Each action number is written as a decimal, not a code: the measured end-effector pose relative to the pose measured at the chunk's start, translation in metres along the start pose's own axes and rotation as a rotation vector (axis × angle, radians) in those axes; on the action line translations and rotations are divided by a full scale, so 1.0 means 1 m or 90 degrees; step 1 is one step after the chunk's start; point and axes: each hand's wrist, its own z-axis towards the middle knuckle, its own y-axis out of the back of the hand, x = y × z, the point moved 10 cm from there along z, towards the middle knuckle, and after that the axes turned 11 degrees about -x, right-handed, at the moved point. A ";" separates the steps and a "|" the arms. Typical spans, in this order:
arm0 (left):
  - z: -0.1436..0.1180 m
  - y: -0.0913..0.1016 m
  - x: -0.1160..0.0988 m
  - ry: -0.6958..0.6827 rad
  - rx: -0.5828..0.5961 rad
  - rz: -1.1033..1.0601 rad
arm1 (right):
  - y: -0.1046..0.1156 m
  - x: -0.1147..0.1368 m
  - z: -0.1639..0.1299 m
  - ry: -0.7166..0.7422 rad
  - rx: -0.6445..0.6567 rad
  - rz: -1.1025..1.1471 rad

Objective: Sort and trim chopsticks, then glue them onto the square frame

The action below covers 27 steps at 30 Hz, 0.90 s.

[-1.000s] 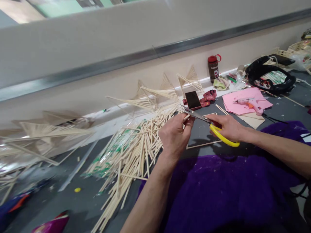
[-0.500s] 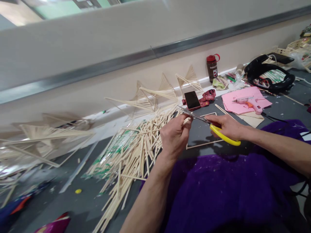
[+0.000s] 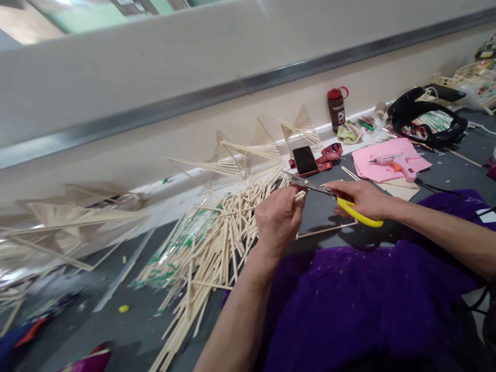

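At frame centre we pinched a short stick (image 3: 299, 195) in our closed left hand (image 3: 278, 219) while our right hand (image 3: 358, 199) gripped yellow-handled scissors (image 3: 341, 202), blades meeting the stick

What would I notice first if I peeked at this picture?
Right in the middle, the right hand works yellow-handled scissors against a thin wooden stick pinched by the left hand. Just left of the hands lies a big messy pile of sticks on the grey table. Along the wall behind it stand pointy stick models, and a pink glue gun rests on pink paper at the far right.
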 end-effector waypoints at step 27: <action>-0.009 -0.012 0.028 0.226 0.081 0.008 | 0.005 0.007 0.002 0.024 -0.021 -0.022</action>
